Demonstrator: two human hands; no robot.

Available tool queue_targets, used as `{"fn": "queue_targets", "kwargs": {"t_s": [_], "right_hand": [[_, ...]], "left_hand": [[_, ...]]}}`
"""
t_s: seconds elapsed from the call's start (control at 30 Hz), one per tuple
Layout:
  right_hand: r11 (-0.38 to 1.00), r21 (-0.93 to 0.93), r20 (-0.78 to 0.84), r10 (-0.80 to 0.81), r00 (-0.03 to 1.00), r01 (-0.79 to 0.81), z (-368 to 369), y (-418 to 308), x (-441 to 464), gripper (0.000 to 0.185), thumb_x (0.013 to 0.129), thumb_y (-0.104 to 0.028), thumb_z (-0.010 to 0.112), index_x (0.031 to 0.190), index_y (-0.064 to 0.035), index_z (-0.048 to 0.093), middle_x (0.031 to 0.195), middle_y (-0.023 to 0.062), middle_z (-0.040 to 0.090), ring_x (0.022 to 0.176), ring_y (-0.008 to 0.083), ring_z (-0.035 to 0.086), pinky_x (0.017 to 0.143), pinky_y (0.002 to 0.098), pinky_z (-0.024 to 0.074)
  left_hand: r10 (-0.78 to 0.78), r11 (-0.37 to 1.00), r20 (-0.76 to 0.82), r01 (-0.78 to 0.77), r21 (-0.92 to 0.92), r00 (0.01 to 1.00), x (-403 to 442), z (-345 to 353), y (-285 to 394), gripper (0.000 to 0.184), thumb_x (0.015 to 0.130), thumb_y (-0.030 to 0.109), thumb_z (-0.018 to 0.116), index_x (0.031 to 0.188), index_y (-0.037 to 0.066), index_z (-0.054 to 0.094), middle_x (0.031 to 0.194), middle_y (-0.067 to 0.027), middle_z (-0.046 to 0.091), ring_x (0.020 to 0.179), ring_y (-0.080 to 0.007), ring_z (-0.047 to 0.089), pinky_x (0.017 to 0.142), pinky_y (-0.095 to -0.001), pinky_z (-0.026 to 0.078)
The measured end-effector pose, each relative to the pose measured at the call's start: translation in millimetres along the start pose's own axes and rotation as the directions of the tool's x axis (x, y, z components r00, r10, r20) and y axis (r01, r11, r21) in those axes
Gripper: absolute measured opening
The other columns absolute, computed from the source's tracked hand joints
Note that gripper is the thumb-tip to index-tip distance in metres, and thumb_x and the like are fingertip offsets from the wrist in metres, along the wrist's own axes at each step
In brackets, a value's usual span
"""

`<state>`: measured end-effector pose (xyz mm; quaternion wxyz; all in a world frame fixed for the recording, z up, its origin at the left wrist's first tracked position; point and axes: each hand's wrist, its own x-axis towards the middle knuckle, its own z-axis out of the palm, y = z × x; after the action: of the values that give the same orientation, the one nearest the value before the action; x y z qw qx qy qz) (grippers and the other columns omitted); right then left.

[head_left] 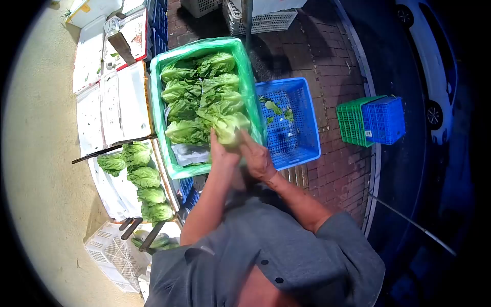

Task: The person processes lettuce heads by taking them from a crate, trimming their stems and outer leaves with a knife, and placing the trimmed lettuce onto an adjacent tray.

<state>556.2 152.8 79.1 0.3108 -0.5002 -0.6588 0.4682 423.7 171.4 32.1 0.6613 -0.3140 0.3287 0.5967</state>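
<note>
A head of romaine lettuce [228, 128] is held between my two hands, its pale base toward me and its leaves pointing away. My left hand [223, 152] grips its left side near the base. On the right of the base, my right hand [257, 157] presses with its fingers; some fingertips are hidden. Directly beyond my hands is a crate lined with a green plastic bag [249, 82], where several lettuce heads [179, 110] lie in two columns. A pale sheet [189, 153] shows at the crate's near end.
A blue crate [312, 123] with loose leaves [273, 107] stands to the right. White foam boxes [128, 97] line the left, with several lettuces [144, 177] on the nearer one. Green [350, 123] and blue [383, 123] baskets stand by the kerb, near a parked car [429, 56].
</note>
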Motion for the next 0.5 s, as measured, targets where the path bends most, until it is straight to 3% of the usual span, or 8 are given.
{"fn": "queue_targets", "kwargs": {"t_s": [0.13,0.2,0.27,0.3,0.37,0.4,0.43,0.5], "right_hand": [[0.993,0.043,-0.104,-0.105,0.989,0.11,5,34,-2,0.048,0.097,-0.01,0.051,0.143,0.0006,0.043,0.121,0.0255,0.063,0.104,0.0334,0.067,0.087,0.0381,0.0518],[0.892,0.407,-0.071,0.247,0.966,-0.198,-6,65,-14,0.049,0.097,-0.009,0.048,0.145,0.0001,0.041,0.095,0.0065,0.064,0.071,0.0128,0.058,0.064,0.0278,0.05],[0.9,0.408,-0.205,0.257,0.944,-0.156,-28,75,-9,0.045,0.101,-0.016,0.042,0.143,-0.002,0.045,0.071,-0.0014,0.047,0.06,0.0065,0.043,0.053,0.0238,0.0431],[0.79,0.546,-0.229,0.461,0.857,-0.279,-39,79,-2,0.043,0.104,-0.031,0.04,0.128,-0.0002,0.057,0.064,-0.0019,0.042,0.056,0.0079,0.042,0.048,0.0252,0.0418],[0.426,0.78,-0.04,0.764,0.644,-0.457,-67,120,4,0.054,0.101,-0.051,0.041,0.101,-0.0021,0.064,0.059,-0.0026,0.038,0.049,0.0104,0.039,0.044,0.0278,0.042],[0.338,0.782,0.011,0.833,0.554,-0.524,-79,130,10,0.058,0.095,-0.062,0.045,0.082,-0.0073,0.059,0.056,-0.0026,0.037,0.045,0.0117,0.036,0.044,0.0312,0.0409],[0.31,0.776,-0.041,0.894,0.447,-0.549,-89,150,3,0.057,0.09,-0.066,0.051,0.077,-0.0108,0.054,0.054,-0.0029,0.035,0.042,0.0116,0.031,0.045,0.0332,0.0394],[0.217,0.796,0.034,0.916,0.399,-0.565,-124,210,-18,0.054,0.086,-0.067,0.058,0.078,-0.0139,0.053,0.054,-0.0038,0.03,0.043,0.0132,0.027,0.049,0.0303,0.0372]], "left_hand": [[-0.006,0.998,0.023,0.008,-0.06,1.0,-12,12,-1,0.064,0.094,0.062,0.047,0.131,0.01,0.055,0.122,-0.0144,0.06,0.105,-0.0356,0.059,0.089,-0.0492,0.051],[-0.034,0.998,0.012,0.035,-0.059,0.999,-13,14,2,0.064,0.094,0.062,0.047,0.131,0.011,0.055,0.123,-0.0146,0.06,0.104,-0.0362,0.058,0.088,-0.0508,0.051],[-0.047,0.997,0.031,0.049,-0.064,0.998,-8,7,8,0.064,0.094,0.063,0.046,0.132,0.012,0.054,0.126,-0.0153,0.059,0.107,-0.0384,0.058,0.09,-0.0534,0.051],[-0.027,0.998,0.052,0.03,-0.06,0.998,-10,3,12,0.064,0.094,0.062,0.046,0.133,0.012,0.053,0.126,-0.0154,0.059,0.108,-0.0388,0.058,0.091,-0.0534,0.051],[0.127,0.992,0.097,-0.126,-0.015,0.987,-16,0,28,0.062,0.095,0.06,0.045,0.134,0.011,0.052,0.127,-0.0152,0.059,0.112,-0.0385,0.059,0.093,-0.0522,0.051],[0.163,0.986,0.114,-0.164,-0.006,0.98,-22,-2,39,0.061,0.097,0.058,0.045,0.136,0.011,0.05,0.128,-0.0135,0.059,0.112,-0.0359,0.059,0.093,-0.0518,0.051],[0.216,0.976,0.166,-0.213,-0.034,0.962,-23,-12,50,0.059,0.098,0.055,0.047,0.137,0.011,0.047,0.126,-0.0116,0.058,0.112,-0.0326,0.058,0.094,-0.0492,0.05],[0.371,0.928,0.187,-0.365,-0.071,0.909,-34,-38,86,0.056,0.099,0.05,0.049,0.139,0.012,0.043,0.125,-0.0098,0.057,0.114,-0.0284,0.057,0.096,-0.0457,0.049]]}}
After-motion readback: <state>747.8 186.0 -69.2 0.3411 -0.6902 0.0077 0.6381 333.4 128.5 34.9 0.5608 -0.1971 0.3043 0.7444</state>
